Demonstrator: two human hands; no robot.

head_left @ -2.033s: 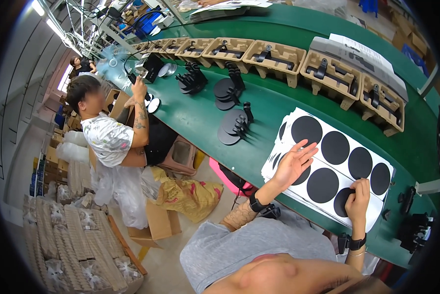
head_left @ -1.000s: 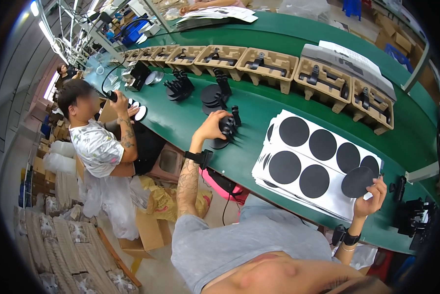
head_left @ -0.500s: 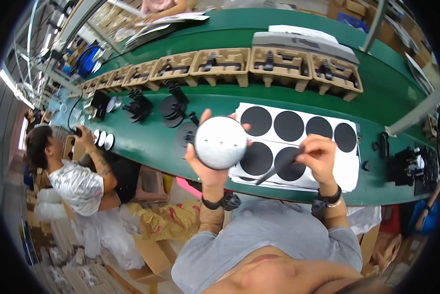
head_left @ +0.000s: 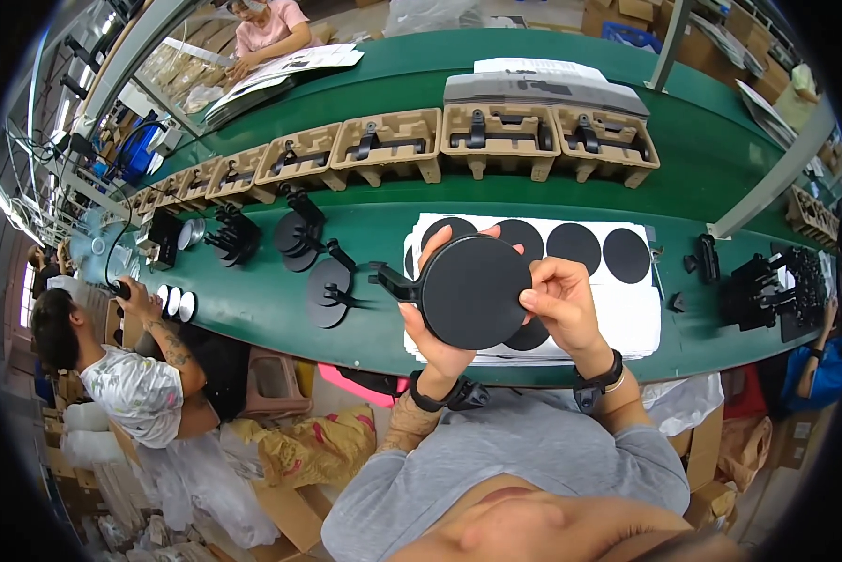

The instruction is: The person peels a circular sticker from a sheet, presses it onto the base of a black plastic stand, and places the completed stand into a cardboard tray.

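Far left edge of the green belt (head_left: 252,318): a seated co-worker (head_left: 130,375) handles small round white pieces there. Moving right along the belt's near half, black round discs on stands (head_left: 322,286) sit in loose clusters, and a row of tan moulded trays (head_left: 393,145) runs along the far side.

Centre, raised above the belt's near edge: a black round disc (head_left: 472,290), flat matte face turned toward the wearer, with a short black bracket arm sticking out at its upper left. Its long axis, disc to bracket, runs roughly left-right with a slight upward tilt at the left.

Left hand (head_left: 439,342) cups the disc from below and behind, fingers curled around the lower left rim. Right hand (head_left: 561,304) pinches the right rim, thumb on the front face and fingertips pressed at the edge. Both hands touch the disc; neither is clearly nearer.

Just behind, on the belt: a white sheet (head_left: 632,309) carrying black circular pads (head_left: 575,245), some positions hidden by the disc.
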